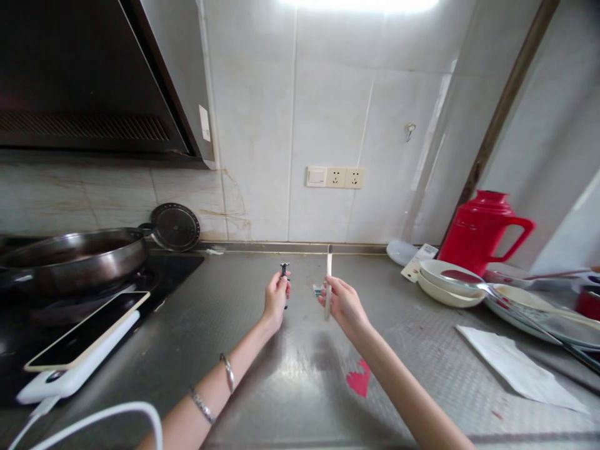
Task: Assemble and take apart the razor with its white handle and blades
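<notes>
The left hand (276,299) grips a slim black T-topped tool (284,271); the right hand (343,301) grips a thin whitish dark-tipped stick (329,265).

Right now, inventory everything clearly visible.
Hood: 1, black, upper left
Stove: 1, black, left
Pan: 1, metallic, stove
Disc: 1, dark, near wall
Phone: 1, black screen, left
Block: 1, white, under phone
Cable: 1, white, left
Socket panel: 1, cream, wall
Hook: 1, metallic, wall
Flask: 1, red, right
Saucer: 1, whitish, right
Tag: 1, white, right
Bowls: 2, whitish, right
Plates, utensils: count unclear, mixed, right
Paper: 1, white, right
Counter: 1, grey, centre
Patch: 1, red, counter
Tool: 1, black, left hand
Stick: 1, white, right hand
Bracelets: 2, silver, left arm
Left hand: 1, centre
Right hand: 1, centre
</notes>
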`<move>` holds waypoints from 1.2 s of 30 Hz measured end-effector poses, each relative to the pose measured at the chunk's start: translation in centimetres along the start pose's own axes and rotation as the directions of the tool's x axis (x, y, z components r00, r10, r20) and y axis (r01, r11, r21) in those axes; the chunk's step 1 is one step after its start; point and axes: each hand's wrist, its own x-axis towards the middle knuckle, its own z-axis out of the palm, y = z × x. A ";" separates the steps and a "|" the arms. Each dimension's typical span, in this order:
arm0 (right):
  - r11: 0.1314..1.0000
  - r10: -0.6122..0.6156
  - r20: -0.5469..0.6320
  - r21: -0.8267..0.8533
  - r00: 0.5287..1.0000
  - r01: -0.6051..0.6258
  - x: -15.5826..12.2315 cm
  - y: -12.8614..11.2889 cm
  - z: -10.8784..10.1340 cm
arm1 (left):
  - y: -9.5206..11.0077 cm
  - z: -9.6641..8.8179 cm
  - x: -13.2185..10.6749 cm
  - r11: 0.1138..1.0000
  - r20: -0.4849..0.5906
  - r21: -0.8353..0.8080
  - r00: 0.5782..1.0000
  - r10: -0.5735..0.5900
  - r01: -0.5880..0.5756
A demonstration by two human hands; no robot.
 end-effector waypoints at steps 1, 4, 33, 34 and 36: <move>0.998 -0.028 -0.012 -0.061 1.000 0.027 0.5 0.0 -0.2 | 0.0 0.0 0.0 1.000 0.003 -0.001 1.000 0.001 -0.001; 0.917 -0.087 -0.001 -0.390 0.996 0.079 2.0 0.3 -0.8 | -0.2 0.1 0.0 1.000 0.014 0.000 1.000 0.002 -0.002; -0.394 -0.034 0.099 -0.916 0.995 0.077 4.2 4.5 -1.4 | -1.1 0.4 -0.7 0.998 0.098 0.012 0.993 -0.069 0.068; -0.390 -0.050 0.100 -0.918 0.994 0.073 4.4 4.3 -1.6 | -1.1 0.4 -0.7 0.998 0.098 0.015 0.993 -0.070 0.069; -0.375 -0.092 0.099 -0.925 0.991 0.058 5.0 3.7 -2.1 | -1.0 0.4 -0.8 0.997 0.097 0.022 0.993 -0.073 0.072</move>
